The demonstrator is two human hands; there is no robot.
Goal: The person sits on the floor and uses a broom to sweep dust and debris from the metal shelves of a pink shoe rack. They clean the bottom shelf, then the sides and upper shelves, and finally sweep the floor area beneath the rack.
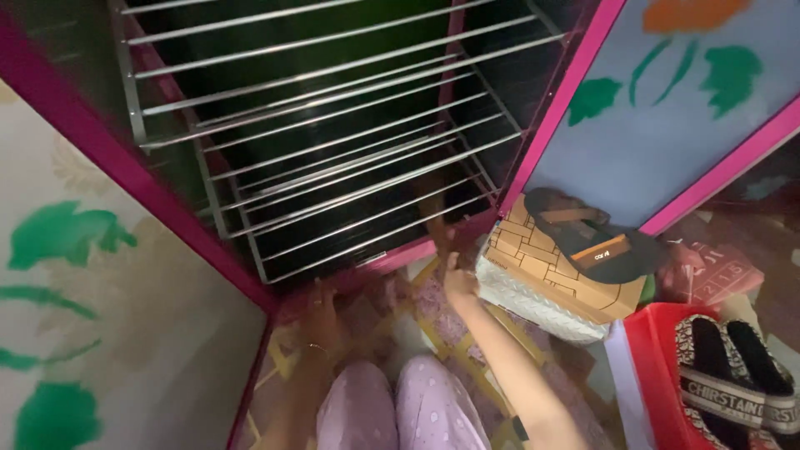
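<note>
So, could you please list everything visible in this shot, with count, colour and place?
Cabinet: one, pink frame, open, top centre.
Wire shelves: several, silver, inside the cabinet.
Doors: two, pale with green and orange shapes, swung open left and right.
Box: one, tan brick pattern, right of cabinet.
Flat sandal: one, dark, on the box.
Bin: one, red, lower right.
Slides: two, black patterned, on the bin.
Left hand: at the cabinet's bottom edge.
Right hand: raised at the cabinet's lower right corner.

The cabinet frame (125, 171) was magenta, its doors (667, 125) pale with green and orange leaf shapes. The rack bars (350, 158) were silver, the trousers (400, 412) lilac with dots, the tub (662, 367) red.
</note>
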